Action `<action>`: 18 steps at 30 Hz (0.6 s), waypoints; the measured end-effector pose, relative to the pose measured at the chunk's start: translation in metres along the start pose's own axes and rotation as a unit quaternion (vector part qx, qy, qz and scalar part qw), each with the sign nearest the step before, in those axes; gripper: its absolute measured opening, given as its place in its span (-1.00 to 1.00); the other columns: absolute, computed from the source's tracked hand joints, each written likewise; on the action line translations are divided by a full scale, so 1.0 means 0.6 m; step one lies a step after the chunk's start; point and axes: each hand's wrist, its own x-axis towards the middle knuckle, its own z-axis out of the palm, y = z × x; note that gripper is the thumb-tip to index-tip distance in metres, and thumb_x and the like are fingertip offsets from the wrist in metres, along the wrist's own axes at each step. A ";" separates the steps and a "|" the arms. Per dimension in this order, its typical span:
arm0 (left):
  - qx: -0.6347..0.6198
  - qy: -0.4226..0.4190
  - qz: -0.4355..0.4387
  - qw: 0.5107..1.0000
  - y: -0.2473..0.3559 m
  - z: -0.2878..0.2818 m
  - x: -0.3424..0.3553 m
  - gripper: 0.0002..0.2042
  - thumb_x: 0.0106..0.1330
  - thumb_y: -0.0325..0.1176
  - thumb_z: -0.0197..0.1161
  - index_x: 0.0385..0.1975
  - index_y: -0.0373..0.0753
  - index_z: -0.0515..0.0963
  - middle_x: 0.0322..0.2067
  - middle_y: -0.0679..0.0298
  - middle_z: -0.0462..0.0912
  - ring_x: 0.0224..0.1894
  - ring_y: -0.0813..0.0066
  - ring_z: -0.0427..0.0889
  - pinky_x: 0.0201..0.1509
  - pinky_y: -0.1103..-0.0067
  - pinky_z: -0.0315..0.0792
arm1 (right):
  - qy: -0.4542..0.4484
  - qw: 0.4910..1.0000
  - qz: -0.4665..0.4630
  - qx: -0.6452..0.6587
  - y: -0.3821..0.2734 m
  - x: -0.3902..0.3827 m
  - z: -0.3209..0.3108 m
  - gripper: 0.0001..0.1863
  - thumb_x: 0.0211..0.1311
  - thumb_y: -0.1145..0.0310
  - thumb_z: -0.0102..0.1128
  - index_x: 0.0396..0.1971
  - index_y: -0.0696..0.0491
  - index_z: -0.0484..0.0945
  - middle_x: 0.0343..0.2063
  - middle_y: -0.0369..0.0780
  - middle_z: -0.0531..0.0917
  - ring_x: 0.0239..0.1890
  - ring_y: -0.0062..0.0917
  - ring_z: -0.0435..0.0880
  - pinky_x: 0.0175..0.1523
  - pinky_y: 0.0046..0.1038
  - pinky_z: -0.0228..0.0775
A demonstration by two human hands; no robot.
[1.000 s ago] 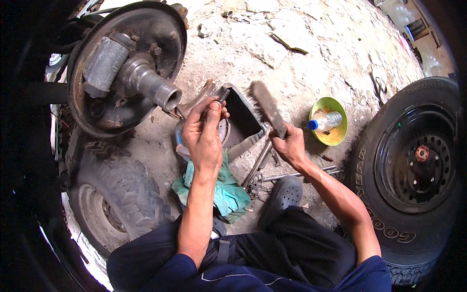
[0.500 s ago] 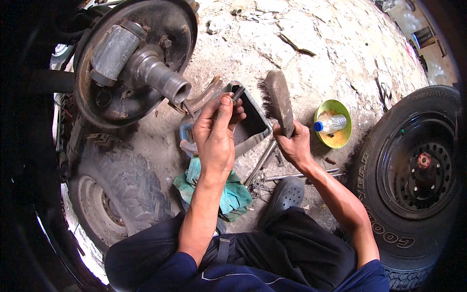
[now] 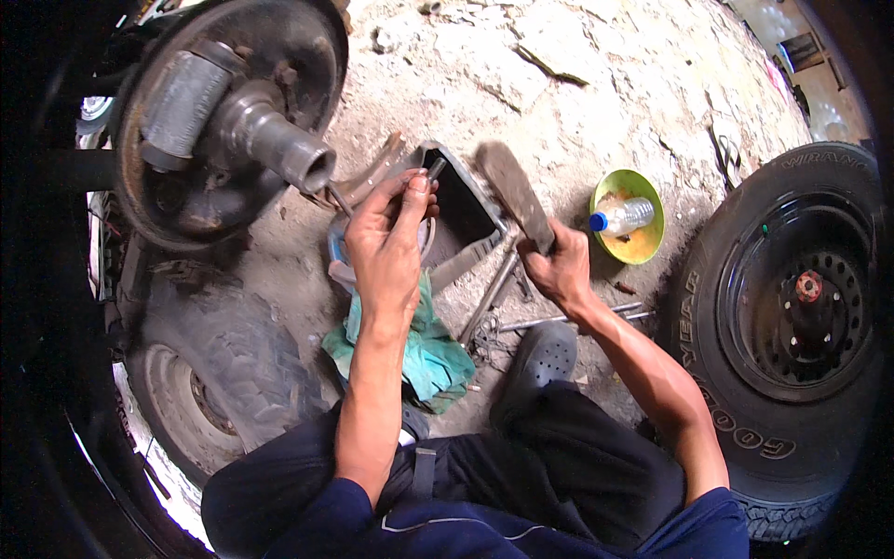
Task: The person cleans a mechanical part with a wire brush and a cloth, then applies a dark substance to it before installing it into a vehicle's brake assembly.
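Observation:
My left hand (image 3: 386,244) pinches a small dark threaded metal piece (image 3: 436,170) over a black open container (image 3: 494,216). My right hand (image 3: 559,263) grips a dirty, flat-backed brush (image 3: 510,194), held at a slant just right of that piece and above the container's right side. A curved metal part (image 3: 371,166) lies behind my left hand, partly hidden. A teal cloth (image 3: 438,359) lies below the container. To the upper left is a brake backing plate (image 3: 186,210) with a grey cylinder (image 3: 186,102) and a protruding hollow spindle (image 3: 289,149).
A large tyre (image 3: 708,419) on a black rim stands at right, a worn knobbly tyre (image 3: 251,340) at left. A green bowl (image 3: 647,252) holds a plastic bottle (image 3: 629,214). Metal rods (image 3: 494,293) lie by my right shoe (image 3: 545,359) on the rough floor (image 3: 559,47).
The view has shifted a little between frames. Both hands still hold the brush and small piece, close together over the container, with slight changes in their position.

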 end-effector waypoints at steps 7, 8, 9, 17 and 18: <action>0.005 -0.017 0.011 1.000 0.009 -0.005 0.015 -0.82 0.32 -0.46 0.19 -0.15 -0.39 0.55 -0.27 0.20 0.63 -0.28 0.54 0.59 -0.12 0.62 0.49 | -0.047 0.995 0.032 -0.082 0.115 -0.021 0.026 -0.73 -0.10 0.30 0.27 -0.39 0.11 0.48 -0.59 0.00 0.56 -0.48 -0.06 0.58 -0.36 -0.20 0.40; 0.011 -0.024 0.000 1.000 0.015 -0.008 0.018 -0.81 0.33 -0.45 0.17 -0.14 -0.40 0.54 -0.26 0.19 0.62 -0.27 0.53 0.58 -0.12 0.61 0.49 | -0.072 0.989 0.004 -0.126 0.145 -0.034 0.022 -0.72 -0.10 0.29 0.30 -0.39 0.09 0.48 -0.57 -0.04 0.57 -0.47 -0.09 0.59 -0.37 -0.20 0.41; 0.015 -0.032 -0.014 0.999 0.016 -0.013 0.019 -0.81 0.34 -0.44 0.16 -0.13 -0.40 0.54 -0.25 0.19 0.61 -0.25 0.53 0.58 -0.12 0.60 0.49 | -0.098 0.980 -0.023 -0.171 0.167 -0.050 0.014 -0.70 -0.11 0.28 0.33 -0.38 0.06 0.47 -0.56 -0.07 0.58 -0.46 -0.12 0.60 -0.37 -0.21 0.42; 0.048 -0.063 -0.129 0.988 -0.001 -0.058 0.021 -0.78 0.40 -0.38 0.07 -0.11 -0.40 0.51 -0.41 0.31 0.53 -0.38 0.63 0.50 -0.29 0.67 0.47 | -0.231 0.917 -0.186 -0.268 0.234 -0.071 -0.016 -0.47 -0.05 -0.14 0.31 -0.45 0.06 0.42 -0.48 -0.19 0.54 -0.38 -0.27 0.58 -0.21 -0.28 0.39; 0.054 -0.068 -0.130 0.988 0.000 -0.061 0.021 -0.78 0.41 -0.37 0.07 -0.12 -0.40 0.51 -0.42 0.32 0.52 -0.39 0.64 0.49 -0.31 0.67 0.46 | -0.234 0.911 -0.195 -0.279 0.244 -0.071 -0.018 -0.46 -0.03 -0.16 0.29 -0.43 0.06 0.43 -0.47 -0.20 0.55 -0.34 -0.28 0.58 -0.18 -0.29 0.38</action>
